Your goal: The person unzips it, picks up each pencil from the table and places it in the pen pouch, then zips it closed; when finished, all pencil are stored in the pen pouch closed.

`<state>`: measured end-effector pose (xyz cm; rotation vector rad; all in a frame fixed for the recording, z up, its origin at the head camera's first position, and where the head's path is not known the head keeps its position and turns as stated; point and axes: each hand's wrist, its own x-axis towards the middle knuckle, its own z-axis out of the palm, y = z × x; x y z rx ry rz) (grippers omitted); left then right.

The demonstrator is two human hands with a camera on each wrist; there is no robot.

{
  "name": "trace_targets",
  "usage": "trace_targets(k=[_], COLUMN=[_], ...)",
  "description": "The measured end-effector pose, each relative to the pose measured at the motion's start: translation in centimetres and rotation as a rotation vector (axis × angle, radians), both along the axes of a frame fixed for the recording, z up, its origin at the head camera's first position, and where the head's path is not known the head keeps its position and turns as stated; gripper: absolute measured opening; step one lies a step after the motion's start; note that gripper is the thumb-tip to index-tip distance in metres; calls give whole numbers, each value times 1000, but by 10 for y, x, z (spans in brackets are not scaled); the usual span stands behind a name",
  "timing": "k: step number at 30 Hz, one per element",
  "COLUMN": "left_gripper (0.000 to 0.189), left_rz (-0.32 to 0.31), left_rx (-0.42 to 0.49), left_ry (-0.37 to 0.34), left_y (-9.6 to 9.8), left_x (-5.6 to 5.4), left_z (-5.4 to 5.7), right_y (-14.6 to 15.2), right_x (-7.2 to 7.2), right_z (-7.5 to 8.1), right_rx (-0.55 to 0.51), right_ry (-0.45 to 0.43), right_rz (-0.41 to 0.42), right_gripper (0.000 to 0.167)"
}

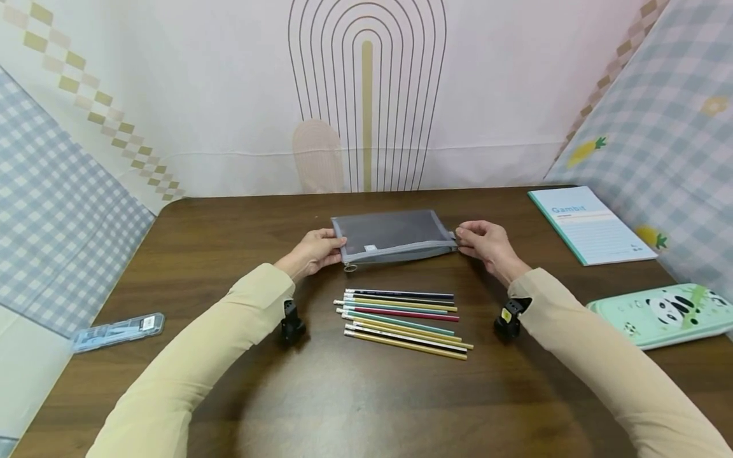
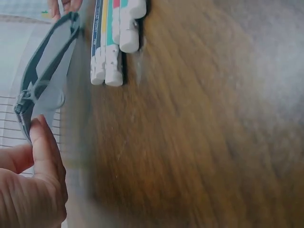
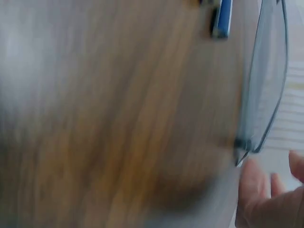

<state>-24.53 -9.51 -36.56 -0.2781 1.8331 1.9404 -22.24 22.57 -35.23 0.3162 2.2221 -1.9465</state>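
Observation:
A grey see-through zip pouch (image 1: 395,230) lies toward the back of the table, its zipped edge facing me and gaping. My left hand (image 1: 315,252) pinches the pouch's left edge between thumb and fingers, close to the round zipper pull (image 1: 350,268). At the opposite end, my right hand (image 1: 488,245) is beside the pouch's right corner. In the right wrist view its thumb and fingers (image 3: 254,178) are spread apart, a fingertip right at the corner tab. Several pencils (image 1: 401,312) lie in a row in front of the pouch, white eraser ends (image 2: 114,73) to the left.
At the right stand out a notebook (image 1: 592,222) with a white and teal cover and, nearer, a green panda pencil case (image 1: 676,315). A small clear blue case (image 1: 119,332) rests by the table's left edge. Patterned cloth hangs behind and at both sides.

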Motion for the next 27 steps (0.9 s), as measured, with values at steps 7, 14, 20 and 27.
trace_targets(k=[7, 14, 20, 27], left_gripper=[43, 45, 45, 45], left_rz=[72, 100, 112, 63], left_rx=[159, 270, 271, 228], left_ry=[-89, -137, -160, -142], left_y=[3, 5, 5, 3], left_x=[1, 4, 10, 16], left_z=[2, 4, 4, 2], right_y=[-24, -55, -67, -72], right_x=[13, 23, 19, 12], right_z=[8, 2, -4, -5], right_rx=[-385, -417, -491, -532], right_ry=[-124, -301, -316, -285], right_rz=[-3, 119, 28, -51], right_gripper=[9, 29, 42, 8])
